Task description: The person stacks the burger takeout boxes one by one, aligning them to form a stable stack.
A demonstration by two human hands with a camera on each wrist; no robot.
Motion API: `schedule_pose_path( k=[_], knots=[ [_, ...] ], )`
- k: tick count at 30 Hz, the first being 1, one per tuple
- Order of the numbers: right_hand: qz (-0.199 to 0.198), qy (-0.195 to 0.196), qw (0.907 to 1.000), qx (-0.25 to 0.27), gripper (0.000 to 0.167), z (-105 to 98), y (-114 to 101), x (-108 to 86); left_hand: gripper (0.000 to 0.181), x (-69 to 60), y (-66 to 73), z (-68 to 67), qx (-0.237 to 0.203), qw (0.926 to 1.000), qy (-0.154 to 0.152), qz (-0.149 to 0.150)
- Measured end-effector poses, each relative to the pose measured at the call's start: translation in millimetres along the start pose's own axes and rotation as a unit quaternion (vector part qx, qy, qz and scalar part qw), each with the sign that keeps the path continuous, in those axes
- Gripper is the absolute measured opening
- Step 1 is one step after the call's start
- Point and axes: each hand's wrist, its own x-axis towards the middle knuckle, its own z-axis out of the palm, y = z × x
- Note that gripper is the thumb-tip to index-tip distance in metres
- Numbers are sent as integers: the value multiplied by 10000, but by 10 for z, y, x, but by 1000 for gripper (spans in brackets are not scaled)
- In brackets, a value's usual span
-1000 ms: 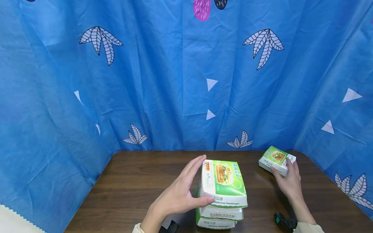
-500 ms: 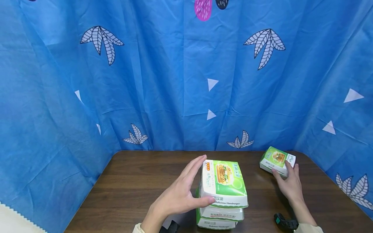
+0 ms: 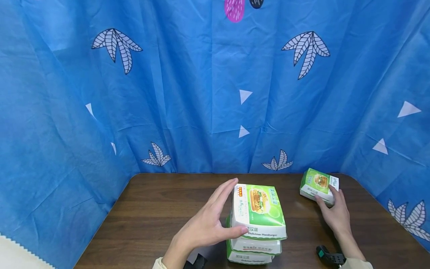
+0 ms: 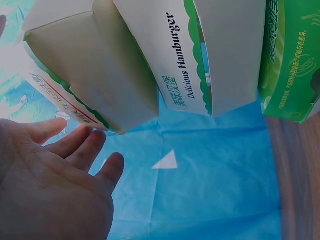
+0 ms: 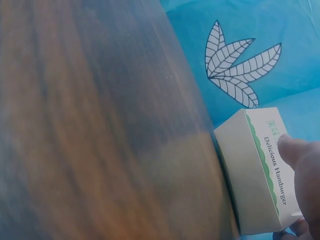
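Three hamburger boxes form a slightly uneven stack, its top box (image 3: pixel 262 211) showing a burger picture on green and white. My left hand (image 3: pixel 205 228) is at the stack's left side, fingers extended and thumb at the top box's front corner. In the left wrist view the left hand's fingertips (image 4: pixel 95 140) lie close against a hamburger box (image 4: pixel 125 75). At the far right of the table, my right hand (image 3: pixel 336 213) holds another hamburger box (image 3: pixel 317 183) between thumb and fingers. The right thumb (image 5: pixel 290 150) lies on that box's printed side; its other fingers are mostly hidden.
The brown wooden table (image 3: pixel 161 201) ends at the back against a blue patterned curtain (image 3: pixel 188 93), which also hangs along both sides. A black strap (image 3: pixel 329 257) is at my right wrist, and a dark object (image 3: pixel 196 261) at my left.
The hamburger box under my right hand has turned slightly, its front now facing me more squarely. My right hand shifted a little with it. My left hand and the stack stay in place.
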Motion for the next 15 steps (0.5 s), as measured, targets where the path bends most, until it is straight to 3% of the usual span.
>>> schedule_pose_path(
  k=[15],
  knots=[
    [-87,333,9992,-182,64,24,7,-29,98,1,-6,4,2,10000,-37,-55]
  ],
)
